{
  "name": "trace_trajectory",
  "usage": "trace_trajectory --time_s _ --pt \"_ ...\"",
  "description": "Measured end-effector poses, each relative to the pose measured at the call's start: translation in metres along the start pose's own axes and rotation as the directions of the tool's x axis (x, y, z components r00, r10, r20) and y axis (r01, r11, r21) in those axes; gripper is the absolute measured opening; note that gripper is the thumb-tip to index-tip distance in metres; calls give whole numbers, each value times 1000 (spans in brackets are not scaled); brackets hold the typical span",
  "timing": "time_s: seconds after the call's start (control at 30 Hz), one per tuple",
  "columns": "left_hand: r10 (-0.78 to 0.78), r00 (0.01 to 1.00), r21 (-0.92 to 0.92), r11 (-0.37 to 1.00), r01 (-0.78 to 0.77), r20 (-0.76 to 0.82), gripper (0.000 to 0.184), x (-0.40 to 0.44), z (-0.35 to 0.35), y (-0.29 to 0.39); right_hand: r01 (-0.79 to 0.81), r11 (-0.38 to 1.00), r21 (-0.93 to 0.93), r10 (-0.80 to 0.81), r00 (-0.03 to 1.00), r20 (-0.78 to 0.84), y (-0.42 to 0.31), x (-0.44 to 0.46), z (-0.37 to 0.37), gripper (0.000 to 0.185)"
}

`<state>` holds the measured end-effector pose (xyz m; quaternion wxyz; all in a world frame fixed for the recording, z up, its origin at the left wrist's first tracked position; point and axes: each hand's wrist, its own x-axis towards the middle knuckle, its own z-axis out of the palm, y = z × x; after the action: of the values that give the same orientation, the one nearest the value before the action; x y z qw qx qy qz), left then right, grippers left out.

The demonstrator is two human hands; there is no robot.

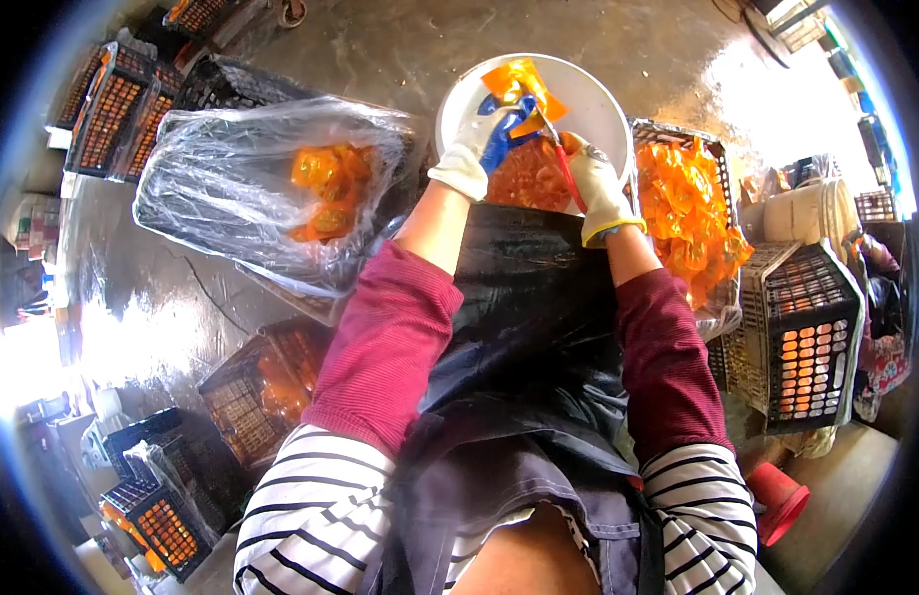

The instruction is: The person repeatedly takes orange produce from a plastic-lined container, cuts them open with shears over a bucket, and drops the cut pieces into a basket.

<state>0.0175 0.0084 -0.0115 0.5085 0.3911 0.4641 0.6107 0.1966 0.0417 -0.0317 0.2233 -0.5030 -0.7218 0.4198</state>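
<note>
Over a round white basin (603,119) with reddish-orange contents (529,177), my left hand (487,139), in a white and blue glove, holds an orange plastic packet (519,87). My right hand (593,183), in a white glove with a yellow cuff, grips a red-handled tool (566,169), seemingly scissors. The tool's metal end touches or lies close to the packet. At the right of the basin stands a crate heaped with orange packets (682,203). On the left, several orange packets (330,183) lie on clear plastic sheeting (221,174) that lines a crate.
Black crates (117,109) stand at the upper left, with more crates (162,526) at the lower left. A stacked crate (811,347) is at the right, near a red container (777,504). A black apron (529,288) covers the lap below the basin.
</note>
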Motion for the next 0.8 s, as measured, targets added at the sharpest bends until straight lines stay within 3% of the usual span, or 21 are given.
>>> trace_trajectory --time_s 0.1,0.13,0.23,0.33,0.43,0.47,0.5,0.57,0.6,0.63,0.77,0.8 --pt "-141 987 204 967 153 -73 43 -1 -9 -8 -21 991 -133 31 997 77 -37 -18 -13 34" --pt "-56 997 719 692 71 -44 46 2 -14 -8 -9 993 -121 17 997 70 -41 -20 -14 34" --pt "-33 994 858 508 -76 108 47 3 -24 -19 11 997 -79 -8 999 40 -33 -20 -13 34" --pt "-88 993 673 730 115 -75 47 -1 -16 -10 -6 1000 -26 8 999 46 -5 -9 -8 33" --pt "-45 990 717 685 127 -132 48 6 -22 -24 -54 995 87 40 987 157 -5 -9 -10 33" --pt "23 997 713 700 35 -72 49 5 -20 -21 -74 983 171 40 981 192 0 -6 -6 33" --pt "94 996 705 707 -57 -13 49 1 -17 -12 -147 954 262 81 965 247 -3 -6 -7 32" --pt "84 996 585 809 -57 -18 50 -7 -9 7 -356 837 415 194 903 383 -26 -14 -17 32" --pt "-5 998 460 887 36 -68 50 -10 -3 17 -480 740 470 252 847 468 -38 -20 -22 31" --pt "-100 990 323 938 128 -102 51 -13 2 25 -463 748 476 247 859 448 -43 -22 -23 31" --pt "-116 971 440 876 199 -208 50 -11 3 23 -444 729 521 216 872 440 -40 -23 -22 29" --pt "-46 978 545 825 151 -202 49 -6 -1 16 -451 711 539 205 867 454 -38 -22 -22 28"
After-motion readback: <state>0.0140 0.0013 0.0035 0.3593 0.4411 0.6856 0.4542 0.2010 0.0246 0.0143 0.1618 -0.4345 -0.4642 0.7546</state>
